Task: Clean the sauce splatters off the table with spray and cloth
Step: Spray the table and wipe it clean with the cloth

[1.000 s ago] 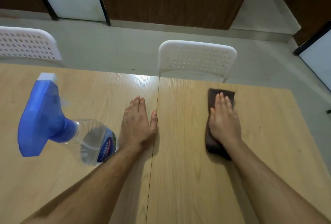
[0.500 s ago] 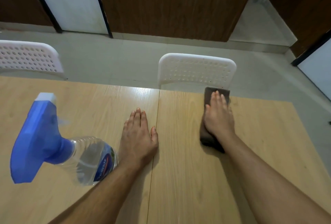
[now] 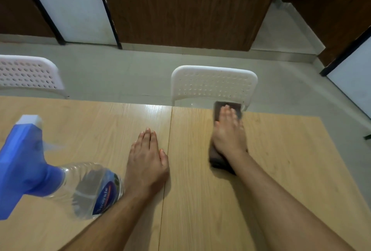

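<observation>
Nearest the camera, the clear plastic spray bottle with a blue trigger head [image 3: 60,180] stands on the light wood-grain table [image 3: 291,170], close against the wrist of the left hand [image 3: 147,160]. That hand lies flat on the tabletop, fingers straight and together, holding nothing. One careless shift of that forearm could knock the bottle over, since it stands so near.

Farther out, the right hand [image 3: 228,134] presses flat on the folded dark brown cloth [image 3: 218,160], fingers extended and not curled round it. The cloth's far end has reached the far edge of the table and seems to overhang it slightly, just in front of the white perforated plastic chair back [image 3: 213,84]. Pushed any farther, the cloth could slip off the edge, or drag loosened sauce over it toward the chair seat below.

The hand and cloth are blurred, so I cannot tell whether any splatter remains beneath them; a few faint specks show on the wood to the right, and a stroke kept to this one lane would likely miss them.
</observation>
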